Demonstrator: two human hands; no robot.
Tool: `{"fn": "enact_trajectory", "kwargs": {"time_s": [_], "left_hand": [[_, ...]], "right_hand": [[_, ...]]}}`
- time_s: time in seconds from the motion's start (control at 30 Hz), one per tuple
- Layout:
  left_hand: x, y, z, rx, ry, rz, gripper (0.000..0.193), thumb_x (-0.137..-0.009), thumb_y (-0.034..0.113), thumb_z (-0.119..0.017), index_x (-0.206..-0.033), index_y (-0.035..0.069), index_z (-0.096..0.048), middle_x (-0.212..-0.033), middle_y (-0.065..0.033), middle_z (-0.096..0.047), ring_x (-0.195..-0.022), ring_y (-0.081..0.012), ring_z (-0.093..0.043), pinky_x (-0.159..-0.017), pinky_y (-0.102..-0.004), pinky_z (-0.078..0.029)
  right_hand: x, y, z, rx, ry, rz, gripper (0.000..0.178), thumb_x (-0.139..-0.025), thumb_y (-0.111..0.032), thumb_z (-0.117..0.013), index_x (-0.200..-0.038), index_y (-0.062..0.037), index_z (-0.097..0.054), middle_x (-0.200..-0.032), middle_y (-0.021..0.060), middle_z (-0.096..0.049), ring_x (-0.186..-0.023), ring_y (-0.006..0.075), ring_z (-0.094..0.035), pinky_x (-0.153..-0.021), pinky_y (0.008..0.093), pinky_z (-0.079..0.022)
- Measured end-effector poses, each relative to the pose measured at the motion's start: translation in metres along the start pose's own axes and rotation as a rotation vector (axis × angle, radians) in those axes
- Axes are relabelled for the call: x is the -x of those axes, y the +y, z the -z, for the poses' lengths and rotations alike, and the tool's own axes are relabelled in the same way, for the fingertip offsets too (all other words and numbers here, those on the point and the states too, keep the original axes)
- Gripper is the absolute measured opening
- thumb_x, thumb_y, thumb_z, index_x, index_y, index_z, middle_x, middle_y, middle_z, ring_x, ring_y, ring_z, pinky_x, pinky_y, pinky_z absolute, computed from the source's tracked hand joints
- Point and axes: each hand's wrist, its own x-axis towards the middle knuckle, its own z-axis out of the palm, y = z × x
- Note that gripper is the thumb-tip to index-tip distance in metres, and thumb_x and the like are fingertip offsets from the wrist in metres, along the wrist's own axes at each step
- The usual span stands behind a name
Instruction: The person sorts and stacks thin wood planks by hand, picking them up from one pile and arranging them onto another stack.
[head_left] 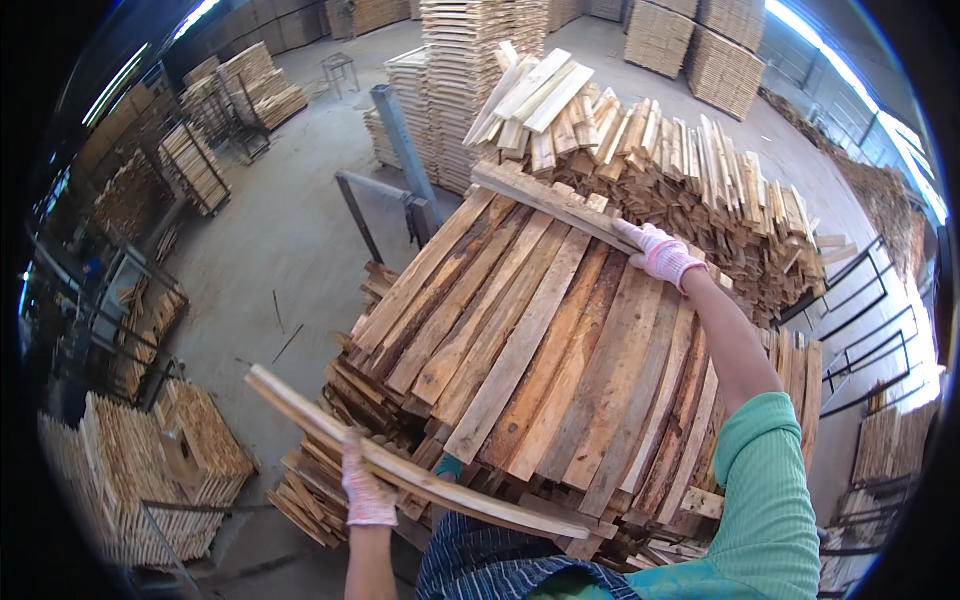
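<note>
In a pink-and-white glove, my left hand (367,492) is closed round a long narrow wooden plank (450,490). This plank slants across the near side of a stack, close to my apron. My right hand (662,257), gloved alike, reaches to the far side and grips a second plank (545,203) by its right part. That one lies crosswise over the far ends of the boards. Between my hands, a layer of rough boards (540,350) runs side by side, some with dark bark edges. The fingertips of both hands are partly hidden.
Beyond the stack is a big heap of loose boards (690,160), with a tall slatted pile (455,80) to its left. A grey metal post (405,150) rises at the far left corner. Black metal racks (870,320) stand right; more lumber stacks (150,480) lie left.
</note>
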Motion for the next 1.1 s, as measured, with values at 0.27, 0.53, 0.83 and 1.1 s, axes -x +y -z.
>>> {"fn": "enact_trajectory", "kwargs": {"time_s": [0.27,0.53,0.83,1.1], "left_hand": [[0.058,-0.058,-0.057,-0.166,-0.046,0.42,0.066,-0.086,0.057,-0.074,-0.137,0.018,-0.058,-0.123,-0.0065,-0.065,-0.12,-0.0253,-0.058,-0.109,-0.0526,-0.042],[0.06,-0.07,-0.076,-0.15,-0.234,0.269,0.084,-0.089,0.066,-0.064,-0.151,0.014,-0.042,-0.153,-0.0096,-0.044,-0.14,-0.0284,-0.042,-0.11,-0.0586,-0.036],[0.047,-0.068,-0.069,-0.078,-0.143,0.19,0.081,-0.089,0.054,-0.072,-0.15,0.01,-0.041,-0.147,-0.0175,-0.046,-0.13,-0.0344,-0.051,-0.106,-0.0568,-0.045],[0.06,-0.065,-0.078,-0.135,-0.239,0.177,0.085,-0.089,0.056,-0.07,-0.156,0.017,-0.036,-0.152,-0.0157,-0.044,-0.134,-0.0325,-0.046,-0.113,-0.0525,-0.039]], "right_hand": [[-0.006,0.019,-0.012,0.042,0.024,0.012,0.082,-0.09,-0.006,-0.062,-0.158,-0.0349,-0.028,-0.137,0.027,-0.051,-0.128,0.0445,-0.052,-0.108,0.0496,-0.046],[0.034,-0.013,-0.015,0.327,0.308,0.091,0.07,-0.091,-0.022,-0.066,-0.155,-0.024,-0.038,-0.135,0.021,-0.052,-0.126,0.0406,-0.05,-0.106,0.0518,-0.041],[0.228,0.028,-0.061,-0.153,0.161,-0.616,0.061,-0.098,-0.03,-0.062,-0.154,-0.0222,-0.039,-0.153,0.0239,-0.039,-0.135,0.0396,-0.049,-0.113,0.0445,-0.043],[0.236,0.076,-0.166,-0.746,0.482,-0.553,0.074,-0.105,-0.044,-0.05,-0.163,-0.013,-0.015,-0.158,0.0194,-0.04,-0.143,0.0342,-0.044,-0.115,0.0341,-0.033]]}}
